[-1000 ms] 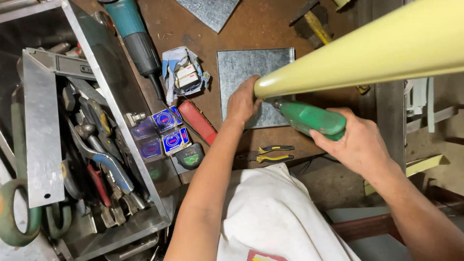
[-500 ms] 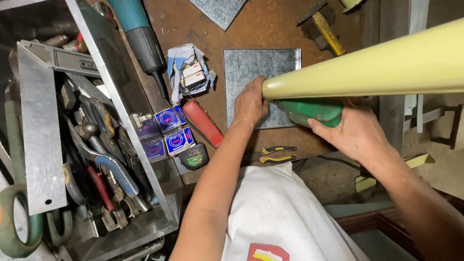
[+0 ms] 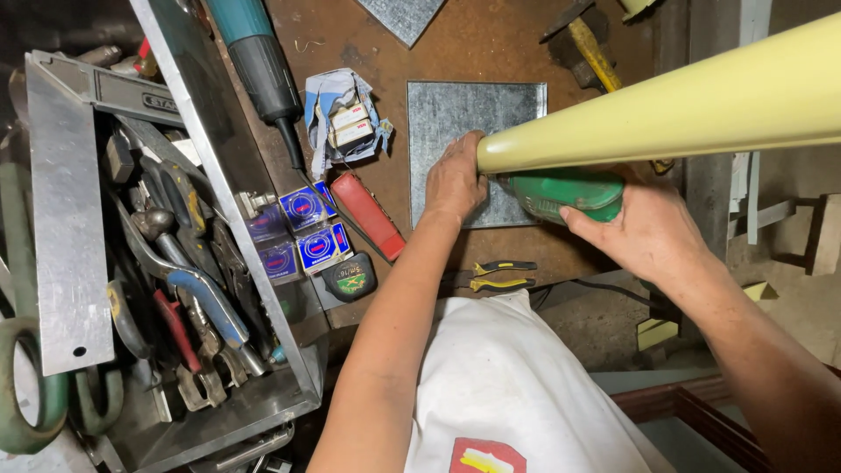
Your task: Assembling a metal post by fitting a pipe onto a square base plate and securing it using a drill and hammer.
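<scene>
- Desk (image 3: 491, 52): rusty brown steel top, carries everything below.
- Pipe (image 3: 683, 109): pale yellow round tube, crosses the view from the right and hides part of the tool and plate. Looks like smooth plastic, probably light and a bit slippery.
- Tool tray (image 3: 175, 263): open metal box at left, full of wrenches and pliers, well apart from the work.
- Sheet-metal plate (image 3: 460, 131): grey square, flat on the desk, centre of view. Thin, stiff, likely sharp-edged and slides easily on steel; best pinned flat from above rather than gripped by the rim.
- Green power tool (image 3: 565, 194): over the plate's lower right corner, just under the pipe end. Hard plastic body, likely moderate weight; the body is the place to hold it.
- Right hand (image 3: 653, 232): fingers wrapped closed around the green body.
- Left hand (image 3: 455, 180): palm down, fingers curled, pressing on the plate; grips nothing.
- Small pliers (image 3: 499, 276): near desk edge, untouched.
</scene>
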